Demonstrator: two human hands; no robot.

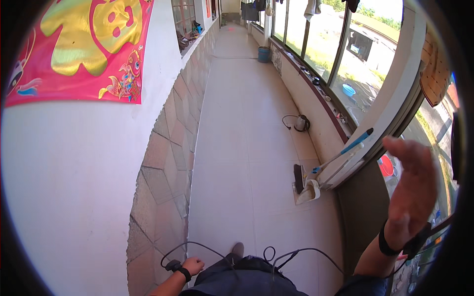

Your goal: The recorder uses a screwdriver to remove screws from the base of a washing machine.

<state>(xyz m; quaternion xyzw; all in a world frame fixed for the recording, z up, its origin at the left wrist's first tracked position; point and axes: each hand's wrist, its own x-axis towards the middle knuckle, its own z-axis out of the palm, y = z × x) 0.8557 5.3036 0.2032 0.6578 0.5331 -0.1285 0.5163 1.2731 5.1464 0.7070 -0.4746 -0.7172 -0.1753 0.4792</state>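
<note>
My right hand [414,185] is raised at the right, in front of the window side, with its fingers stretched out and nothing in it. A dark band circles its wrist. My left hand [194,265] hangs low beside my left leg, near the tiled lower wall [165,197]. Its fingers are loosely curled, and no object shows in them. A black band with a small dark device sits on that wrist. Thin black cables [316,250] loop from both sides across my dark clothing. One shoe [238,248] shows on the floor.
A long pale-tiled corridor [227,108] runs ahead. Along its right side stand a broom [356,141], a white dustpan [311,191], an electric kettle [300,123] with its cord, and a blue bucket [264,54]. A red and gold poster [121,84] hangs at left.
</note>
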